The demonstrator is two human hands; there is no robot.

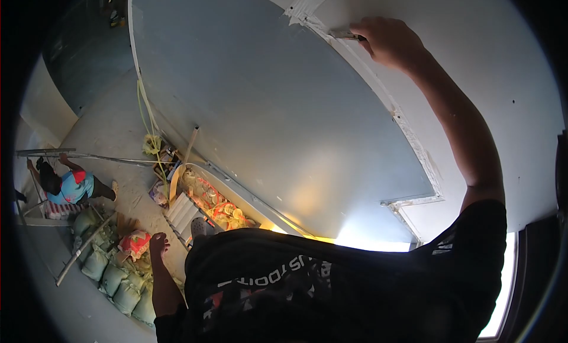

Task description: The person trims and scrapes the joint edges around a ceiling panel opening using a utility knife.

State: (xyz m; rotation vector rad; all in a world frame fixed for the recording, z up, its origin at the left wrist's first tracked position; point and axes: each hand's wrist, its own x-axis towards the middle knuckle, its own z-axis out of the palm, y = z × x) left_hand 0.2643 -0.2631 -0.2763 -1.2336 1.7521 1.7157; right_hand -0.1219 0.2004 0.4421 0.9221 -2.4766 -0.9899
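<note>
Up at the seam where the grey-blue wall panel [260, 106] meets the white ceiling [497, 106], my right hand [387, 42] is closed on a putty knife [341, 34]. Its flat blade lies at the seam; most of the handle is hidden in my fingers. White filler [305, 8] covers parts of this joint, with rough, uneven edges. My left hand [158, 243] hangs low at my side, fingers loosely bent and apart, holding nothing. Below and beside it, a red patterned item [135, 244] rests near the sacks.
Several filled sacks [115, 278] are piled on the floor at lower left, with a pole [86, 248] across them. Another person [71, 186] in a blue top stands beyond, hands on a metal frame. A trough of orange-lit debris [216, 204] lies along the wall's base.
</note>
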